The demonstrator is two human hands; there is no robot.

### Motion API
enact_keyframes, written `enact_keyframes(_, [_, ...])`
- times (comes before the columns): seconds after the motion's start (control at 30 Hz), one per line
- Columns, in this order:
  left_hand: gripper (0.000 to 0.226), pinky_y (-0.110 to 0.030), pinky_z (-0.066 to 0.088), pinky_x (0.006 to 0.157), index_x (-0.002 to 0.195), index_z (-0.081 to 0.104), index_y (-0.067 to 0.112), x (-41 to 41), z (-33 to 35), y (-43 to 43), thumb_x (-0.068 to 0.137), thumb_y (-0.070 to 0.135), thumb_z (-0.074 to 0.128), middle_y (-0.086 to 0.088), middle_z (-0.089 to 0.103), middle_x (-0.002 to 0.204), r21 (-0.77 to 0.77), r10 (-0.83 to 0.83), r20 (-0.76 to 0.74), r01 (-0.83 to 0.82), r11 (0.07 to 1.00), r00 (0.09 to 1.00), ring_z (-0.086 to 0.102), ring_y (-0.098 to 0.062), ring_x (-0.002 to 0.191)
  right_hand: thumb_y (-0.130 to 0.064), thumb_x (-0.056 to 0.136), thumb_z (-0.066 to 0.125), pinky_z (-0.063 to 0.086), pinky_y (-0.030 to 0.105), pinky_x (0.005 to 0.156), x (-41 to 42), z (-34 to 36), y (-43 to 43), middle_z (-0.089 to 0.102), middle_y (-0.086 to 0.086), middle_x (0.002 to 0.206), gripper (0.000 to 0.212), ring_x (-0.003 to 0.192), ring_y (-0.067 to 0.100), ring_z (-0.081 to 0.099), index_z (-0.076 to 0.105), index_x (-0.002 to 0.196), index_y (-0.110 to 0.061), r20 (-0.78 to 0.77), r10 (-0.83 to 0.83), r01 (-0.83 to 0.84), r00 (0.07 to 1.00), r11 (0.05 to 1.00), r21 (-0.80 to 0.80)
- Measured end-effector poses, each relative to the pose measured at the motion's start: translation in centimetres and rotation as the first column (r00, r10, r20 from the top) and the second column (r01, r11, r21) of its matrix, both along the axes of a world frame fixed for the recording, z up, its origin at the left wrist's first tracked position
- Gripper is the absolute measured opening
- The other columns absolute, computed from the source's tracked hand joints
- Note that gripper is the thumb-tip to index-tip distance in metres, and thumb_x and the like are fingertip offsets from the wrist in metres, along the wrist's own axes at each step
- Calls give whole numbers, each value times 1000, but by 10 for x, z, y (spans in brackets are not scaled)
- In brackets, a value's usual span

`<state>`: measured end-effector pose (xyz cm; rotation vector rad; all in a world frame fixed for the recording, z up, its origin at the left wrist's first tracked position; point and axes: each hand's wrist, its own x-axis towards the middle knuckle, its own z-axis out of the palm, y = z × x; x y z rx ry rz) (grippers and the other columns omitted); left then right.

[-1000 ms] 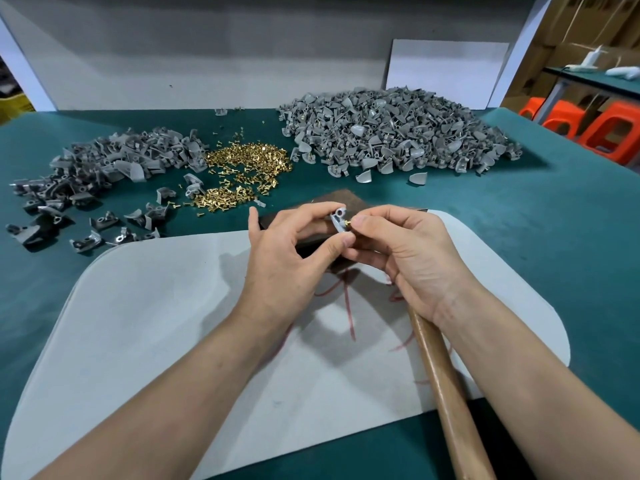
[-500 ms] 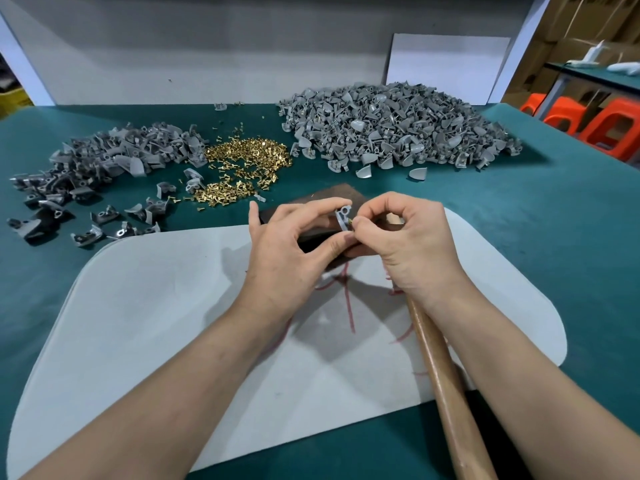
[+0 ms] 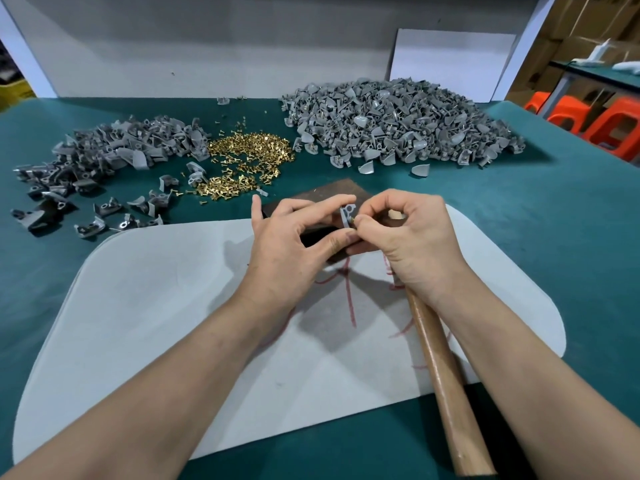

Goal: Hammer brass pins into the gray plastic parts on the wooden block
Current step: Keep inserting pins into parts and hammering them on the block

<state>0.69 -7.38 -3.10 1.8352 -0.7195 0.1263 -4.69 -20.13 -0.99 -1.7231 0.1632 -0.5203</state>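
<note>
My left hand [image 3: 294, 244] pinches a small gray plastic part [image 3: 347, 213] between forefinger and thumb, just above the dark wooden block [image 3: 329, 194]. My right hand [image 3: 408, 237] pinches a brass pin [image 3: 353, 220] against the part's right side. The hammer's wooden handle [image 3: 446, 386] runs under my right hand and wrist toward the near edge; its head is hidden by my hands. The block lies at the far edge of a pale felt mat [image 3: 156, 306].
A heap of loose brass pins [image 3: 242, 161] lies behind the block. A darker pile of gray parts [image 3: 104, 150] spreads at the left and a large gray pile [image 3: 398, 119] at the right. Green cloth [image 3: 554, 220] covers the table. Orange stools [image 3: 595, 123] stand far right.
Both hands stay together over the block, holding the part and pin; my right fingers have shifted slightly against the part. The hammer handle has not moved.
</note>
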Motion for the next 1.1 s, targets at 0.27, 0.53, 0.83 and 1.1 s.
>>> enact_keyframes(0.27, [35,-41,-16,117,103,64,52,2,-3,1,70,44,68,11,67,101,-49,-40,-69,37,998,997,54,4,107,13,81,61,54,19,52,2,-3,-1,62,3,54,21,49,13,64,61,66,-2,-14,40,-38,999,995,91])
enact_keyframes(0.53, [39,-42,-18,117,108,65,47,2,-3,2,69,43,68,12,68,102,-49,-53,-85,49,998,995,54,6,107,12,81,61,57,23,55,1,-2,-2,61,5,58,20,50,15,64,61,67,-2,-32,51,-48,998,995,83])
enact_keyframes(0.83, [37,-42,-17,117,107,65,48,2,-2,2,71,42,68,14,69,100,-55,-58,-78,53,997,995,55,4,108,12,82,61,56,21,54,0,-1,-2,62,1,55,19,51,14,64,61,68,-1,-31,63,-60,998,995,80])
enact_keyframes(1.1, [37,-39,-17,116,107,66,46,1,-2,3,70,41,68,18,69,97,-65,-63,-65,59,996,996,55,4,107,11,83,60,58,26,57,1,-4,-1,61,9,63,16,53,14,64,61,71,2,-12,57,-55,998,992,116])
